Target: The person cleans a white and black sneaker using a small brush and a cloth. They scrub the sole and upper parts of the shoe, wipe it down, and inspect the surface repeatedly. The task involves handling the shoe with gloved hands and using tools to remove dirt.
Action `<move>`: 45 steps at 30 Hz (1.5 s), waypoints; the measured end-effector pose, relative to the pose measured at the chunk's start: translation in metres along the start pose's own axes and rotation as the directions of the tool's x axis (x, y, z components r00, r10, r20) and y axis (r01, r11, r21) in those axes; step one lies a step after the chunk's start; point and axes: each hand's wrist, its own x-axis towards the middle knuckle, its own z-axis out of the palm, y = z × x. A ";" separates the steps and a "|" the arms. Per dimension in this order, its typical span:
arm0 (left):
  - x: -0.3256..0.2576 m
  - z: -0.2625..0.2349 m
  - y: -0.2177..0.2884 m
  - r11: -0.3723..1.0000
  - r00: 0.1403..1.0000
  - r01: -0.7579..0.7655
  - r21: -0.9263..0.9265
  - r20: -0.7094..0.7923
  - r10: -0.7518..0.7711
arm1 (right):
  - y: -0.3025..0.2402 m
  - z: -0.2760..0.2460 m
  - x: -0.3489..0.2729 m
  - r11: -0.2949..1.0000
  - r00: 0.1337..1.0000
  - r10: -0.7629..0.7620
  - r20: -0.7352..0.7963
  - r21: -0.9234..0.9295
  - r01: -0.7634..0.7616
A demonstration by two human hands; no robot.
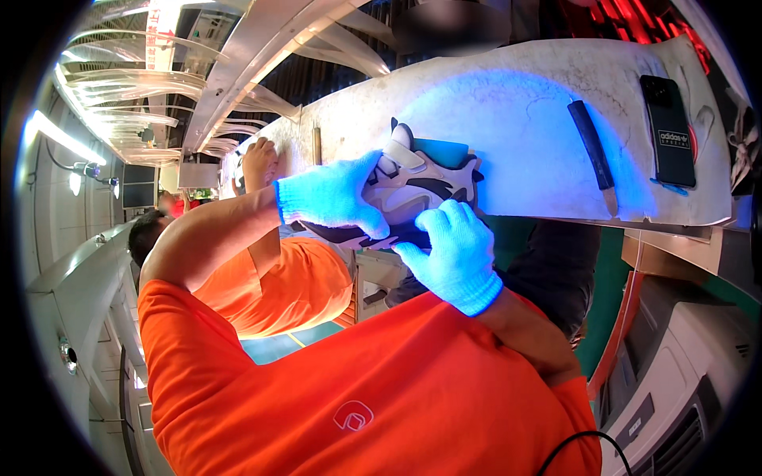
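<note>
A grey and white sneaker [413, 186] with dark panels lies tilted over the near edge of the worktable, with blue showing at its collar opening. My left hand [329, 193], in a white knit glove lit blue, is closed around the toe end, its thumb along the near side. My right hand [459, 255], gloved the same way, has its fingers curled and its thumb near the sole edge on the near side. Whether anything small sits between those right fingertips is hidden.
Blue light falls on the pale, stained worktable [524, 151]. To the right lie a dark-handled tool [591, 151] and a black phone [669, 131]. At left, a co-worker in orange [278, 289] rests a hand [259, 163] near the table. A metal frame with clear tubes [143, 83] runs behind.
</note>
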 end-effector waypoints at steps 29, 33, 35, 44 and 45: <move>0.017 0.000 -0.009 0.995 0.998 -0.068 -0.068 -0.017 0.067 | 0.008 -0.018 0.006 0.998 0.988 -0.052 0.144 -0.035 0.058; 0.014 -0.004 -0.006 0.996 0.998 -0.066 -0.060 -0.013 0.066 | 0.010 -0.012 0.007 0.996 0.993 -0.087 0.079 0.020 0.086; 0.012 -0.005 -0.002 0.999 0.999 -0.036 -0.032 -0.008 0.035 | 0.009 -0.011 0.006 0.997 0.996 -0.071 0.060 0.030 0.069; 0.011 -0.006 -0.001 1.000 1.000 -0.019 -0.006 -0.021 0.019 | 0.003 -0.006 0.008 1.000 1.000 -0.001 0.022 0.023 0.001; 0.011 -0.006 0.000 1.000 1.000 -0.013 -0.009 -0.014 0.013 | 0.004 -0.006 0.008 1.000 1.000 0.006 0.020 0.031 -0.006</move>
